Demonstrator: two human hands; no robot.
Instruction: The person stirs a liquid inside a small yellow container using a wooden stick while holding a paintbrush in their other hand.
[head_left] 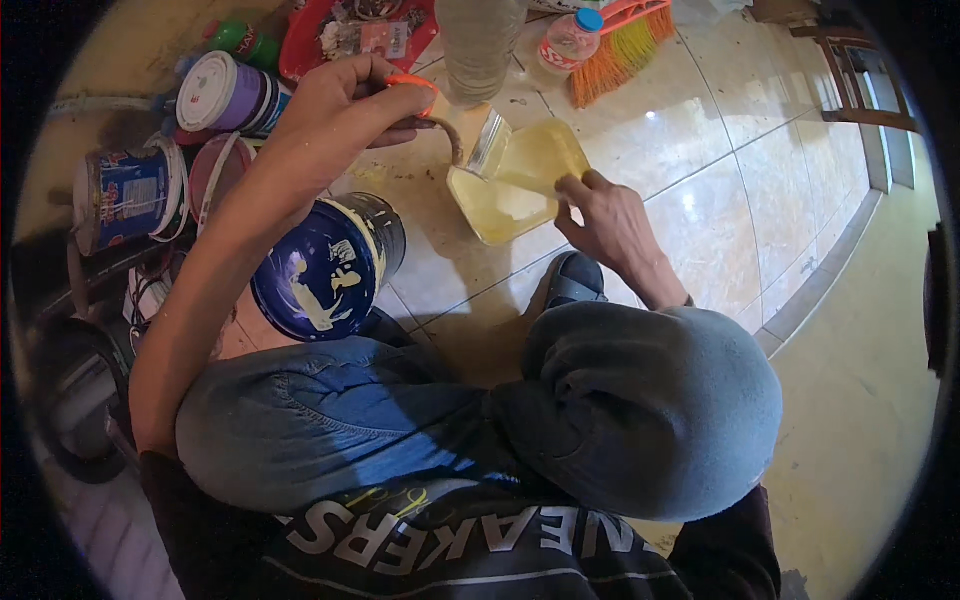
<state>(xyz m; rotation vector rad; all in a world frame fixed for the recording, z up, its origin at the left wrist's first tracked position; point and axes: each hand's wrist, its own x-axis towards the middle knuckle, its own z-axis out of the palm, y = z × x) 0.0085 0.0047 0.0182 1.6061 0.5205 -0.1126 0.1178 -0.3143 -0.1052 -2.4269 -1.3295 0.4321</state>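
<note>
My left hand point(345, 115) is closed round the orange handle of what looks like a wide paintbrush point(489, 145). Its silver metal band reaches over the near-left part of a pale yellow paint tray point(547, 150), and its bristles are hard to make out. The tray lies on the tiles with a thin yellowish layer inside. At the tray's right rim, my right hand point(615, 225) has its fingers bent over the edge, with the thumb on the near side.
A paint bucket with a blue, cream-splashed lid point(315, 270) stands by my left knee. More tubs point(130, 195) crowd the left side. Beyond the tray are a clear container point(480, 50), a blue-capped bottle point(570, 45) and an orange-green broom point(625, 55). A red tray point(305, 40) lies far left.
</note>
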